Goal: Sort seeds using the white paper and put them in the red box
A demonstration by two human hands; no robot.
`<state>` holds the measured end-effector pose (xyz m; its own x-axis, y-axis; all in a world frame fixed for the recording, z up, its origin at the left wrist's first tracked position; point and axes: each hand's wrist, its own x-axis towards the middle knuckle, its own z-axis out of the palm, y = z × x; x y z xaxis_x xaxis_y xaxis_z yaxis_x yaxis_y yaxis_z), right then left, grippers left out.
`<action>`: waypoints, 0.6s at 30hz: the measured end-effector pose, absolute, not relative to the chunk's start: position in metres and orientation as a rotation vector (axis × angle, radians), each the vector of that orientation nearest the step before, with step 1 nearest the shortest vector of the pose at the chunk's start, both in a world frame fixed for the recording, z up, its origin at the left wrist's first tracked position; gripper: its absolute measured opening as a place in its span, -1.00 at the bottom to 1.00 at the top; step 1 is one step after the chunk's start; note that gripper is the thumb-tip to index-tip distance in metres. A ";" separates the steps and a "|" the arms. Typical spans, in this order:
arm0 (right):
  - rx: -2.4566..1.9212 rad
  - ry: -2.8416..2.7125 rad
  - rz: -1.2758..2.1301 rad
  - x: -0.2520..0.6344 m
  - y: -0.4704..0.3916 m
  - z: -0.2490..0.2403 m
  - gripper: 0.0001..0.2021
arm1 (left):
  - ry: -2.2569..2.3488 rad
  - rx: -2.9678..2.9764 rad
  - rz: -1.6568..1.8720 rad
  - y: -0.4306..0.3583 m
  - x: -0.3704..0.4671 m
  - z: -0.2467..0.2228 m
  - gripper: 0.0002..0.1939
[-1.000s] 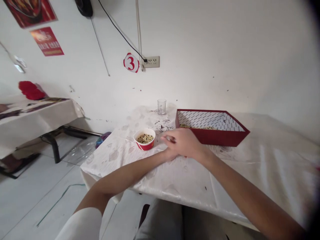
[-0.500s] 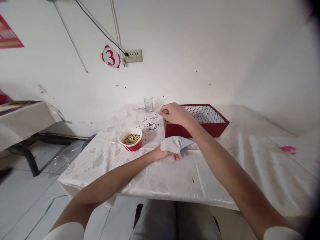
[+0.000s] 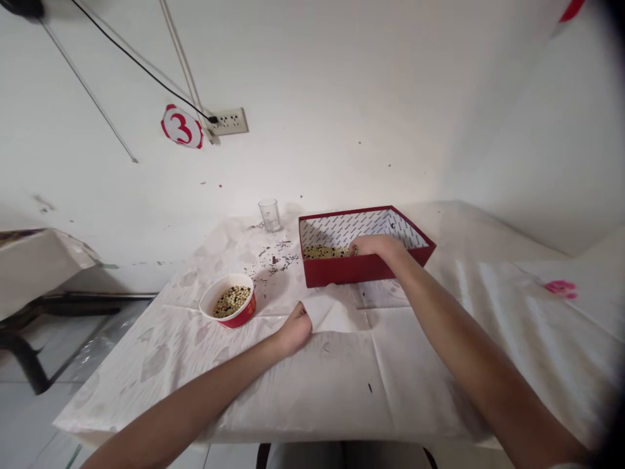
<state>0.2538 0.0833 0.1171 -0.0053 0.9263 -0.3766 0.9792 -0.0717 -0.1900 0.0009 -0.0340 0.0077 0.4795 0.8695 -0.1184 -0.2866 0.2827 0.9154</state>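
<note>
My left hand (image 3: 295, 330) is closed at the left edge of a thin white sheet (image 3: 336, 309), paper or tissue by its look, gripping it just above the table. My right hand (image 3: 378, 246) reaches over the front wall of a dark red box (image 3: 351, 270). Its bent fingers are together at the pale and dark grains or beans (image 3: 325, 251) inside; what they pinch is hidden. To the left of the box, a red and white paper bowl (image 3: 244, 315) holds a similar mix (image 3: 233, 301).
A clear glass (image 3: 269, 215) stands near the wall. Small dark bits (image 3: 276, 260) lie scattered between glass, bowl and box. A pale cloth (image 3: 293, 397) covers the table. The wall carries a power strip (image 3: 228, 122) with a black cable.
My right hand has gone from above the box's left end down into it. My left hand has turned and closed at the sheet's edge, lower toward the table. The view has shifted right.
</note>
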 end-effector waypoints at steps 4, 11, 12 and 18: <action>2.104 2.045 -0.671 0.257 0.086 0.113 -0.77 | 0.675 0.762 0.822 -0.030 0.003 0.012 -0.61; 2.158 2.014 -0.644 0.255 0.083 0.114 -0.84 | 0.579 0.692 0.818 -0.018 -0.008 0.004 -0.58; 2.166 1.999 -0.636 0.254 0.082 0.115 -0.86 | 0.589 0.690 0.815 -0.018 -0.009 0.003 -0.59; 2.146 2.012 -0.649 0.250 0.076 0.122 -0.93 | 0.601 0.671 0.792 -0.019 -0.006 0.013 -0.65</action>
<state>0.2500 0.0758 0.1223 0.0190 0.9200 -0.3914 0.9753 -0.1033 -0.1954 -0.0057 -0.0188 0.0131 0.5626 0.7937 -0.2312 -0.4366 0.5228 0.7322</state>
